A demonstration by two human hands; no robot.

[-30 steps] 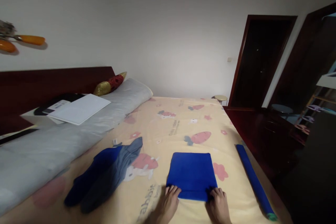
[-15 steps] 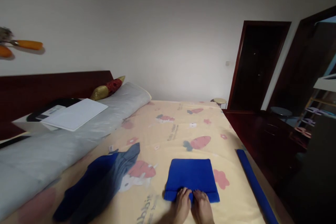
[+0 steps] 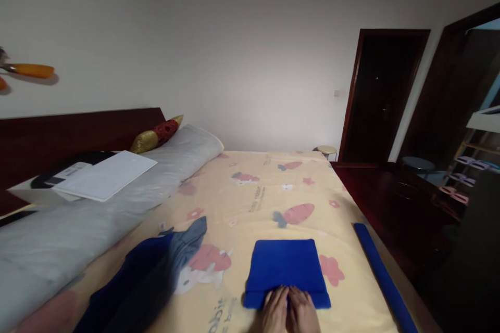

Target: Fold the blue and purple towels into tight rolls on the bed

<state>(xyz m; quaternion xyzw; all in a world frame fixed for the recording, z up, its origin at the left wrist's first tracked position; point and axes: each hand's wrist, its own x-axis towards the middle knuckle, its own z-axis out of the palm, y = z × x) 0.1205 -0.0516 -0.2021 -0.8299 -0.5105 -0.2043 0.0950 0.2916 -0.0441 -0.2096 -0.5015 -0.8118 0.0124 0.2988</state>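
Observation:
A folded bright blue cloth (image 3: pixel 286 265) lies flat on the yellow patterned bed sheet (image 3: pixel 258 192). My left hand (image 3: pixel 274 311) and my right hand (image 3: pixel 301 311) rest side by side on the cloth's near edge, fingers stretched flat and pressed down on it. Only the fingers and backs of the hands show at the bottom of the view.
A dark blue and grey garment (image 3: pixel 144 276) lies crumpled to the left. A blue rolled tube (image 3: pixel 380 276) runs along the bed's right edge. A grey bolster (image 3: pixel 97 213) with a white sheet of paper (image 3: pixel 105 182) sits by the headboard. Dark doorways (image 3: pixel 383 93) stand at right.
My hands came together from the cloth's two near corners to the middle of its near edge. The cloth's near edge now looks doubled over.

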